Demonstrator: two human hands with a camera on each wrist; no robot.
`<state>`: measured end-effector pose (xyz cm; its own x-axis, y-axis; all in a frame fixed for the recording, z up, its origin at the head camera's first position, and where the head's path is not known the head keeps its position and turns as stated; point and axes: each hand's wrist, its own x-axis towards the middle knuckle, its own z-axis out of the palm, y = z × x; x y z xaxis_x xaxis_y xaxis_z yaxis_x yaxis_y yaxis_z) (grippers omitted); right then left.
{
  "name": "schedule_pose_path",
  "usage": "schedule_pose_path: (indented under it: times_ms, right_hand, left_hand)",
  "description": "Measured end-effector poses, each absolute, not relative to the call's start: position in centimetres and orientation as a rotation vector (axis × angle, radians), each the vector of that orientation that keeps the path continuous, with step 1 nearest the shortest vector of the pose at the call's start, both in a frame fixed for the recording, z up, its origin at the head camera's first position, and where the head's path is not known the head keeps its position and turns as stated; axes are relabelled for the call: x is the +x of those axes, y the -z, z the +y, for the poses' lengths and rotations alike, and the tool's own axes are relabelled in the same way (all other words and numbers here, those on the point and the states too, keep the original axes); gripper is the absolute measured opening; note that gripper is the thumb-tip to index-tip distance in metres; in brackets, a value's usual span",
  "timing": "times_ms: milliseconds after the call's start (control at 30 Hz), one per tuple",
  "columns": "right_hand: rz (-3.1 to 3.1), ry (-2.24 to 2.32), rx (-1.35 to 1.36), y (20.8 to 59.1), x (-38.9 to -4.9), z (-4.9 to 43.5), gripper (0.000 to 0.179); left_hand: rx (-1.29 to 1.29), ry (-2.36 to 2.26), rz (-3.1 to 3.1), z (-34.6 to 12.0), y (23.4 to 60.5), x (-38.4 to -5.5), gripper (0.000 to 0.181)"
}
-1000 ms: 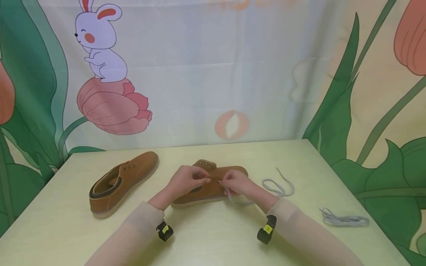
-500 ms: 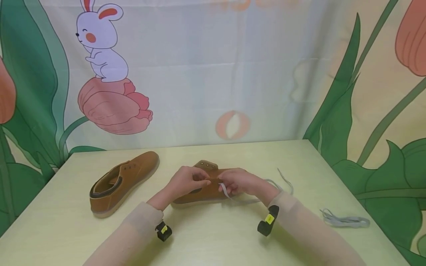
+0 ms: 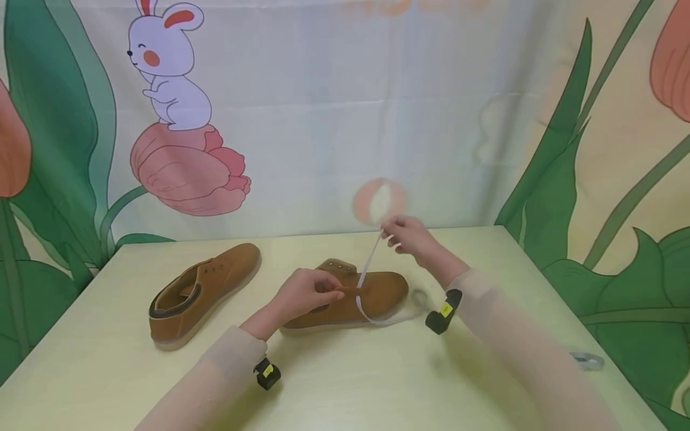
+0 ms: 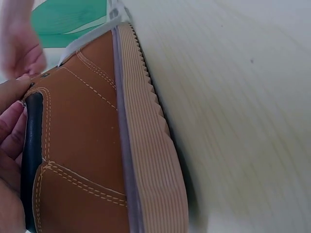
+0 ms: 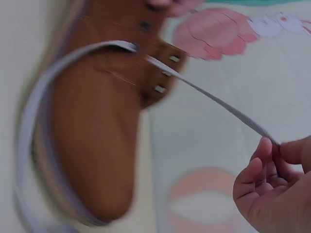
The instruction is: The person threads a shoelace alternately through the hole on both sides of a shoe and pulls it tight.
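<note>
A brown shoe (image 3: 385, 293) lies on the table, toe to the right. At its near eyelet flap my left hand (image 3: 304, 293) pinches the edge between thumb and fingers; the left wrist view shows this thumb (image 4: 14, 92) on the leather. A grey shoelace (image 5: 218, 103) runs through an eyelet near the toe. My right hand (image 3: 412, 238), raised above and beyond the shoe, pinches the lace and draws it taut. The lace's other part loops over the shoe's near side onto the table. The far eyelet flap (image 5: 167, 73) stands folded out.
A second brown shoe (image 3: 232, 263), with no lace visible in it, lies to the left. A bundled grey shoelace (image 3: 590, 361) sits near the table's right edge, partly behind my right sleeve. A printed cloth (image 3: 302, 149) hangs behind the table (image 3: 345, 383).
My right hand has moved from the eyelet up and away, pulling the shoelace through into a taut length. The loose lace on the right has shortened. My left hand stays on the flap.
</note>
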<state>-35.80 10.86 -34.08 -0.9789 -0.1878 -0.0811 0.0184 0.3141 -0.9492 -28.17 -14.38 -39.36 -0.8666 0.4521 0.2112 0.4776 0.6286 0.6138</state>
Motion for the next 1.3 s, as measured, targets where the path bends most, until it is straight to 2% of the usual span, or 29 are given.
schedule_pose_path:
  times_ms: [200,367,700,800,967,1100,1300]
  right_hand:
    - [2.466,1.875,0.002,29.3,-38.2,14.3,0.024]
    - [2.467,1.967,0.070,26.1,-38.8,16.7,0.023]
    - [2.360,2.298,0.107,23.7,-38.6,19.0,0.012]
    - [2.329,2.259,-0.003,24.0,-37.6,18.5,0.017]
    - [2.286,2.054,-0.257,26.8,-35.0,16.3,0.038]
    - [2.356,1.746,-0.351,30.3,-33.4,13.6,0.033]
    - [2.496,1.356,-0.427,35.4,-32.4,10.4,0.026]
  left_hand:
    - [-0.799,1.080,-2.813,-14.3,39.2,-28.1,0.016]
    - [-0.790,1.096,-2.812,-14.3,39.1,-28.1,0.015]
    - [-0.819,1.066,-2.817,-14.4,38.8,-28.6,0.016]
    - [-0.784,0.976,-2.815,-14.6,38.2,-28.9,0.017]
    - [-0.636,0.783,-2.857,-14.6,36.9,-30.1,0.025]
    - [-0.565,0.670,-2.967,-14.3,35.8,-31.2,0.030]
    - [-0.559,0.586,-3.053,-14.0,35.1,-32.4,0.021]
